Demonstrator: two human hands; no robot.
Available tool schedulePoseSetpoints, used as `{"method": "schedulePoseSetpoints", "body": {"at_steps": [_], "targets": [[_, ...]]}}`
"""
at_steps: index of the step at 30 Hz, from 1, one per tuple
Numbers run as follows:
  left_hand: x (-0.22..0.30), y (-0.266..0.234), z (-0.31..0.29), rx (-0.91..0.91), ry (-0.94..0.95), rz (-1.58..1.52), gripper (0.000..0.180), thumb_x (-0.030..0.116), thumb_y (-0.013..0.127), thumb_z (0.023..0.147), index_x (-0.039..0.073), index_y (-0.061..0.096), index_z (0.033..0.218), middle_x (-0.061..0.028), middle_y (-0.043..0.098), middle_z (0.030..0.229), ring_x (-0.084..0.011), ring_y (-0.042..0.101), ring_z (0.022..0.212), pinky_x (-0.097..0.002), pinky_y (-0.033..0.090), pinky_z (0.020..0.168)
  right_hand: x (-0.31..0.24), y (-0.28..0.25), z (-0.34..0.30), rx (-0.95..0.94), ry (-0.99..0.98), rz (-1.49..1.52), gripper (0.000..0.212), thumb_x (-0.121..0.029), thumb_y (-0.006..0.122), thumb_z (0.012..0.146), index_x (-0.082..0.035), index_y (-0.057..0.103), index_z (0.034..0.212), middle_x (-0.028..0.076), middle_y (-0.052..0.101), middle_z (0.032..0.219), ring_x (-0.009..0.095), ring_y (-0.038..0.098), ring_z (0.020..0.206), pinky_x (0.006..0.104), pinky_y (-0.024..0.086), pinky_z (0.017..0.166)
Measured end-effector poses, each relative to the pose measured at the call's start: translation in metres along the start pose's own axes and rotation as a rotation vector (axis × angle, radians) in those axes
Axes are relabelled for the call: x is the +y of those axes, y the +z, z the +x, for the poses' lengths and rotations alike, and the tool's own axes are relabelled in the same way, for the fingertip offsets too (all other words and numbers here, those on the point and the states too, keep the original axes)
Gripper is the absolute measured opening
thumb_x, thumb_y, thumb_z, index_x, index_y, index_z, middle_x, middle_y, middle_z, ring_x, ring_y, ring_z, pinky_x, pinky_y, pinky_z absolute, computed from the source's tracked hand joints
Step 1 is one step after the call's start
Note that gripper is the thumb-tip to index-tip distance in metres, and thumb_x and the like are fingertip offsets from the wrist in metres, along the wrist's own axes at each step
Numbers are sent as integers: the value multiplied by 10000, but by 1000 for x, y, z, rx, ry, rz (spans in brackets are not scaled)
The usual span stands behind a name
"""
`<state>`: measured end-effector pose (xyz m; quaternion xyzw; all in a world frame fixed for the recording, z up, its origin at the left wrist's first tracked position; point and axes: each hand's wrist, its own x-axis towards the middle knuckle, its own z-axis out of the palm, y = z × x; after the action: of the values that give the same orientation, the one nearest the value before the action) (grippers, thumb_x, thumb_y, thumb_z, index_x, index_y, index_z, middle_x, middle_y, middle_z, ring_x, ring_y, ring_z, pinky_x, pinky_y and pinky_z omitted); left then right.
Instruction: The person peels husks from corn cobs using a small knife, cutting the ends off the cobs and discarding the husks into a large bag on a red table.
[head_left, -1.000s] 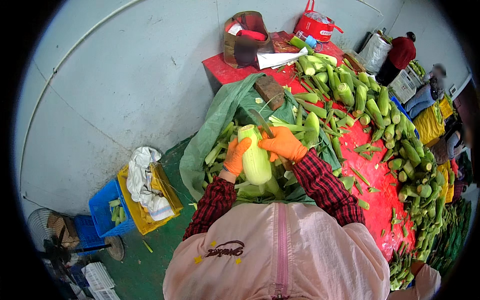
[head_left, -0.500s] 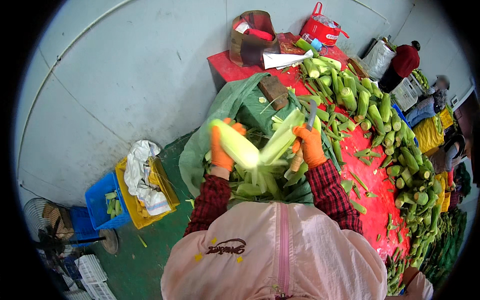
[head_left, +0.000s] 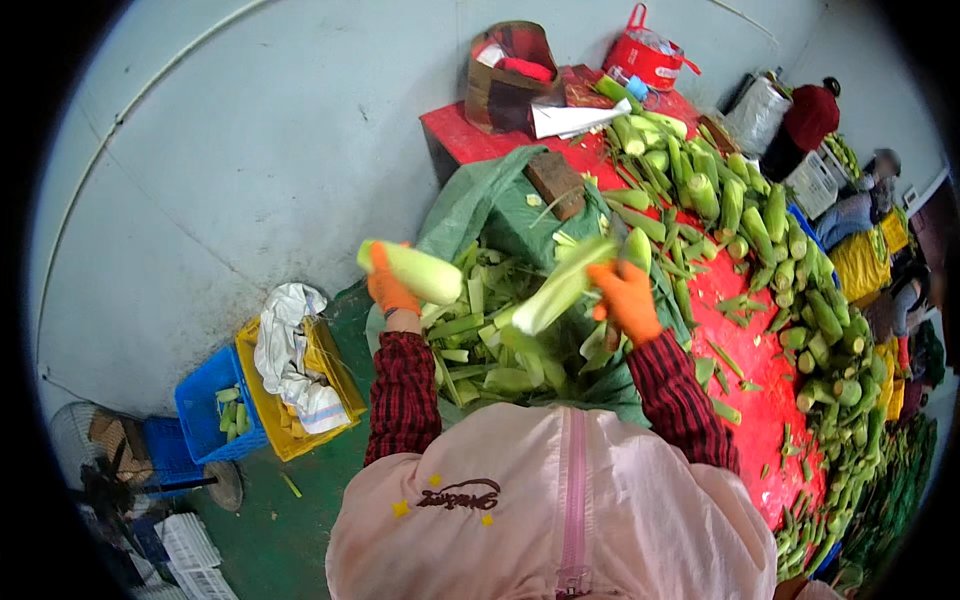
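My left hand (head_left: 392,284), in an orange glove, is closed round a pale green ear of corn (head_left: 425,272), held tilted above the left side of a green sack. My right hand (head_left: 628,302), gloved the same way, grips a knife (head_left: 598,345); part of its wooden handle shows below the fingers, while the blade cannot be made out. Stripped husk leaves (head_left: 562,290), smeared by motion, hang beside the right fingers over the sack; whether those fingers still hold them is unclear. The open green sack (head_left: 465,210) between my arms contains many loose husks (head_left: 490,330).
Unpeeled corn (head_left: 760,235) is heaped along the red table (head_left: 745,400) on the right. A brick (head_left: 556,185) rests on the sack's far edge. Yellow (head_left: 345,385) and blue crates (head_left: 190,410) stand on the floor at left. Other people (head_left: 808,120) are at the far right.
My left hand has moved left with the corn, away from the husk leaves. The leaves have separated from the ear and stay near my right hand, which has turned slightly.
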<state>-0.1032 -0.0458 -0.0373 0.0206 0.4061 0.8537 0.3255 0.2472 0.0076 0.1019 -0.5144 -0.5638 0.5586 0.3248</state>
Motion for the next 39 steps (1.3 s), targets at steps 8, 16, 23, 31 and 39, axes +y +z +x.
{"method": "schedulePoseSetpoints", "body": {"at_steps": [8, 16, 23, 31, 39], "targets": [[-7, 112, -131, -868, 532, 867, 818, 198, 796, 718, 63, 422, 1433, -142, 575, 1313, -263, 574, 1193, -332, 454, 979, -33, 66, 6, -219, -214, -169, 847, -395, 818, 708, -9, 483, 1383, 95, 674, 895, 97, 568, 518, 262, 484, 489], [-20, 86, -115, -1352, 188, 1074, 1081, 442, 779, 715, 162, 149, 1548, -137, 552, 1348, -335, 563, 1196, -369, 437, 989, -12, 5, -2, -6, -242, 448, 401, -268, 672, 847, -11, 649, 1154, 23, 651, 794, 69, 488, 449, 193, 379, 415], [-25, 103, -136, -1538, -123, 1346, 330, 279, 681, 845, 134, 636, 1139, -46, 669, 793, -191, 634, 655, -311, 494, 602, 1, -39, -38, 108, -239, 404, 461, -363, 591, 865, -15, 656, 1160, 3, 637, 779, 43, 465, 460, 193, 339, 423], [-61, 99, -140, -1620, -636, 466, 261, 168, 592, 950, 54, 674, 1171, -45, 717, 1004, -49, 514, 502, -186, 415, 479, 91, -108, -165, 665, -218, 761, 638, -521, 524, 865, 35, 615, 1165, 143, 687, 952, 184, 657, 723, 273, 534, 672], [-115, 49, -56, -1261, -178, 1344, 712, 340, 743, 816, 89, 463, 1421, -162, 629, 1240, -248, 627, 1030, -350, 484, 880, 176, -150, -322, 1086, 476, -78, 358, -305, 714, 811, -21, 690, 1026, 53, 676, 800, 108, 549, 498, 260, 407, 391]]}}
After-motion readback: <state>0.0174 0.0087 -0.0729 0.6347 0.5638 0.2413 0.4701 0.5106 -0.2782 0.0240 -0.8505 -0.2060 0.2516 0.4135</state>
